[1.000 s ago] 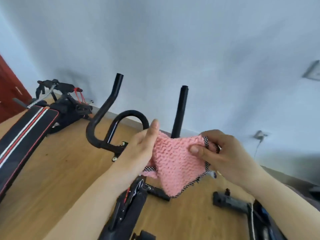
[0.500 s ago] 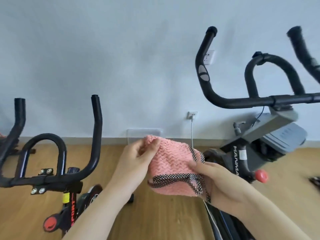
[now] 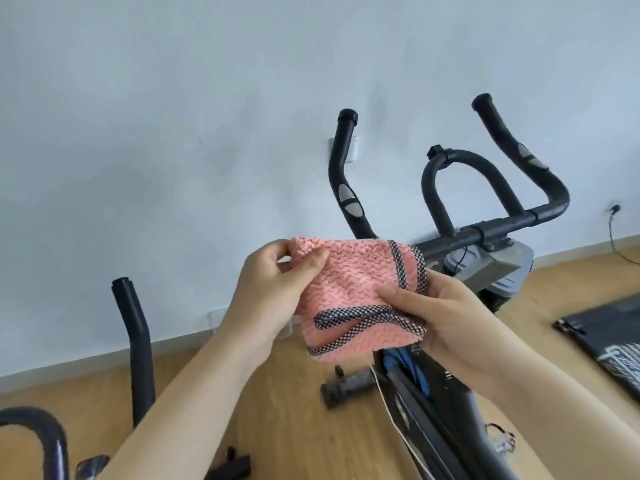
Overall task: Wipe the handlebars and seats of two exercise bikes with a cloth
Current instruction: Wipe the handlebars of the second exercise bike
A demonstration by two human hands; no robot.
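Note:
A folded pink cloth with black-and-white checked trim is held in front of me. My left hand pinches its upper left corner, and my right hand grips its right edge. Behind the cloth rise the black handlebars of the right exercise bike, with a grey console under the crossbar. This bike's frame runs down below my right hand. The handlebars of the other bike stand at the lower left, partly cut off. No seat is in view.
A pale wall fills the background, with a socket behind the left grip and a plugged cable at the far right. A dark mat lies on the wooden floor at right. A black stabiliser foot sits on the floor.
My view has swung right from the left bike to the right bike. The cloth has been folded smaller between both hands, which stay on it.

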